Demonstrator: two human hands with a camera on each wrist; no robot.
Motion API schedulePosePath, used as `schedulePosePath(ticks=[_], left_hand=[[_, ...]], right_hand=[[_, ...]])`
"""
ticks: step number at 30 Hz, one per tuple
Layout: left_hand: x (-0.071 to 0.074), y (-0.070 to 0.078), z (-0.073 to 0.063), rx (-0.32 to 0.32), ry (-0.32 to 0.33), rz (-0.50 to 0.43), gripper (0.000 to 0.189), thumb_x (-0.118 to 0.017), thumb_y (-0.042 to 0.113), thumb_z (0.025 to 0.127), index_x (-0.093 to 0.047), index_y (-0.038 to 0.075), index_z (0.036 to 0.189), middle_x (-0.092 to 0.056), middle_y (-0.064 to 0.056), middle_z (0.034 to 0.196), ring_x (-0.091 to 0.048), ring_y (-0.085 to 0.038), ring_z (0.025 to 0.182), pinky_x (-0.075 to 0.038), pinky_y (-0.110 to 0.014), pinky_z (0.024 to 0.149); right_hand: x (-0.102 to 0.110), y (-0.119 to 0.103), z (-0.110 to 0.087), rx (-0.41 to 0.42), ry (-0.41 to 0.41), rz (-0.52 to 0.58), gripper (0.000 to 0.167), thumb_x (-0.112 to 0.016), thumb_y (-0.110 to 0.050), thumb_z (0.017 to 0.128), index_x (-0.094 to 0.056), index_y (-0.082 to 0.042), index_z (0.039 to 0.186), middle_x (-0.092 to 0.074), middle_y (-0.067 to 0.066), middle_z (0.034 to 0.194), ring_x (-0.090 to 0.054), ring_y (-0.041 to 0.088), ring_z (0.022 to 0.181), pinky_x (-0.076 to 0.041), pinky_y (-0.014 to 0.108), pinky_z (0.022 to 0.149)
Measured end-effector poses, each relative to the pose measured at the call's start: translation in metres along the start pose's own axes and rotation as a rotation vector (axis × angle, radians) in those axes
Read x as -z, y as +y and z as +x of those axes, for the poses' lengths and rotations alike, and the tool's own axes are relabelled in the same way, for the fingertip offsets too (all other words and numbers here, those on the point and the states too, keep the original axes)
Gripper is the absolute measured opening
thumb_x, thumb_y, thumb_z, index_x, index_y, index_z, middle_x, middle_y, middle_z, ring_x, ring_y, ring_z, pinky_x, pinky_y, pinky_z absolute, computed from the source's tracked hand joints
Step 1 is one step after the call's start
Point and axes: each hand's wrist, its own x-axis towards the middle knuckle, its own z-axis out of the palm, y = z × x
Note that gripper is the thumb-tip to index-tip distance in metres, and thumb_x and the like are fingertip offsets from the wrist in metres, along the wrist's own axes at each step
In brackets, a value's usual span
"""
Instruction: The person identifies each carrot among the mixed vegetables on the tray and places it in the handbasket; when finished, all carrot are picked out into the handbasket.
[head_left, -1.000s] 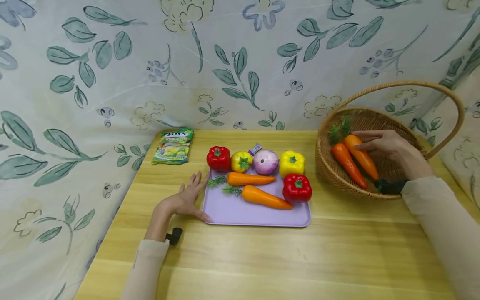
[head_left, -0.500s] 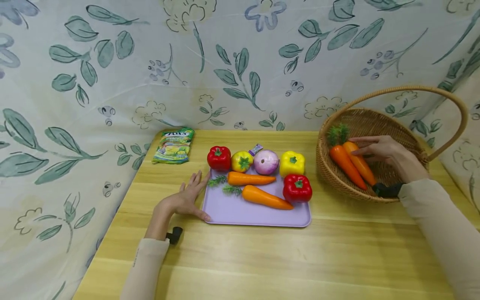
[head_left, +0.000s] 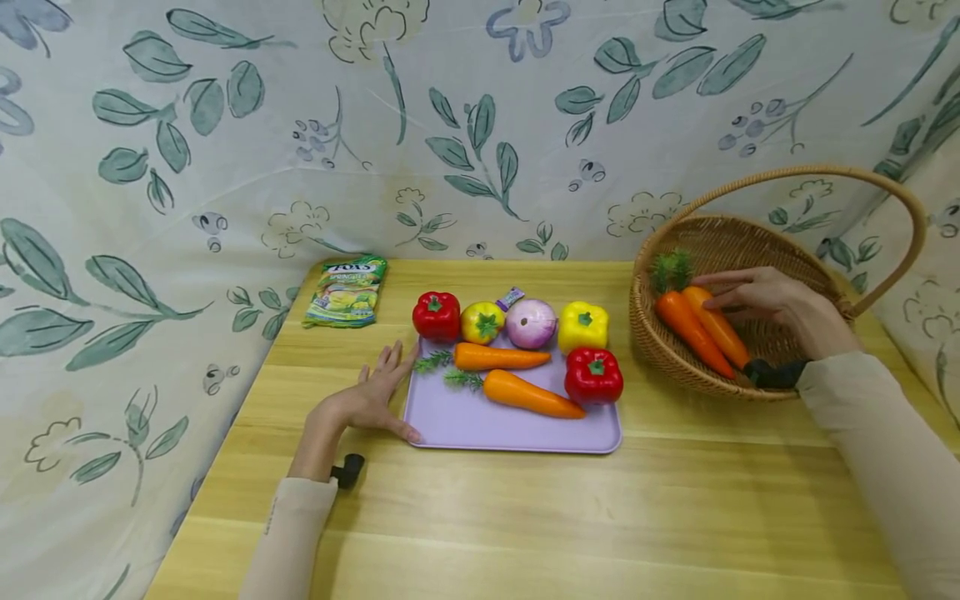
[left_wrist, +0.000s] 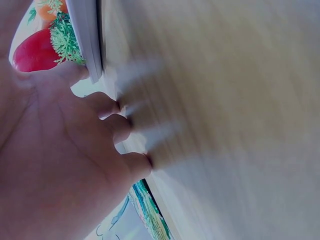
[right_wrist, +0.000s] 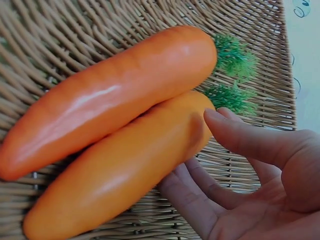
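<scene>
In the head view, my left hand [head_left: 371, 400] lies with spread fingers at the left side of a lilac tray [head_left: 465, 433], thumb at its near corner. Its other fingertips [left_wrist: 137, 162] stand on the tabletop in the left wrist view. My right hand [head_left: 772, 304] is inside a wicker basket [head_left: 667, 367], beside two toy carrots. The lighter carrot [right_wrist: 125, 160] has my loosely curved fingers along its side; my thumb is at its leafy end, seemingly apart from it. The redder carrot [right_wrist: 110, 97] lies alongside, untouched.
On the tray are two more carrots [head_left: 532, 395], red bell peppers [head_left: 595, 377], a yellow bell pepper [head_left: 583, 329], a purple onion [head_left: 532, 324] and a yellow-red round fruit or vegetable [head_left: 480, 323]. A green candy bag [head_left: 347, 292] lies behind left. The basket's tall handle [head_left: 810, 171] arches overhead.
The two carrots in the basket have shifted slightly, and their leafy tops now sit closer together at the left. My right hand has moved a little with them. My left hand stays put.
</scene>
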Motion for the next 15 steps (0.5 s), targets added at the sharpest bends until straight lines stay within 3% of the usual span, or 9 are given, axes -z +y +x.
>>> schedulePosePath(ticks=[3,6,10,13,15], left_hand=[[0.0,0.0,0.0,-0.002,0.003,-0.001,0.14,-0.092,0.05,0.072,0.006,0.017,0.167,0.018,-0.024,0.171,0.018,-0.045,0.159,0.008,-0.071,0.126],[0.0,0.0,-0.001,-0.006,0.006,-0.001,0.14,-0.092,0.05,0.072,0.005,0.016,0.167,0.018,-0.024,0.171,0.018,-0.046,0.159,0.007,-0.072,0.125],[0.0,0.0,-0.001,-0.006,0.006,0.005,0.14,-0.092,0.049,0.072,0.006,0.017,0.167,0.019,-0.025,0.171,0.018,-0.046,0.159,0.007,-0.072,0.125],[0.0,-0.001,-0.001,-0.005,0.006,0.004,0.14,-0.092,0.05,0.072,0.007,0.018,0.167,0.019,-0.024,0.171,0.018,-0.045,0.159,0.007,-0.072,0.125],[-0.001,-0.001,-0.001,-0.002,0.006,0.004,0.141,-0.092,0.05,0.072,0.007,0.018,0.167,0.02,-0.024,0.171,0.019,-0.045,0.159,0.008,-0.071,0.126]], right_hand=[[0.004,-0.002,0.0,0.004,-0.029,0.035,0.049,-0.055,-0.013,0.107,-0.049,-0.021,0.154,-0.06,-0.031,0.116,-0.066,-0.009,0.101,-0.061,0.034,0.098],[0.007,-0.006,0.001,-0.025,-0.053,0.097,0.05,-0.058,-0.013,0.106,-0.05,-0.032,0.151,-0.062,-0.029,0.113,-0.067,-0.007,0.102,-0.057,0.038,0.105],[0.011,-0.014,-0.002,-0.006,-0.069,0.056,0.053,-0.061,-0.017,0.105,-0.047,-0.031,0.154,-0.057,-0.009,0.141,-0.064,-0.01,0.106,-0.05,0.046,0.115],[0.014,-0.024,-0.006,0.01,-0.085,-0.003,0.052,-0.061,-0.027,0.105,-0.044,-0.035,0.154,-0.036,0.012,0.164,-0.061,-0.013,0.108,-0.049,0.046,0.116],[0.016,-0.033,-0.009,0.016,-0.092,-0.032,0.051,-0.062,-0.034,0.105,-0.044,-0.037,0.153,-0.023,0.02,0.17,-0.061,-0.013,0.109,-0.05,0.044,0.115]])
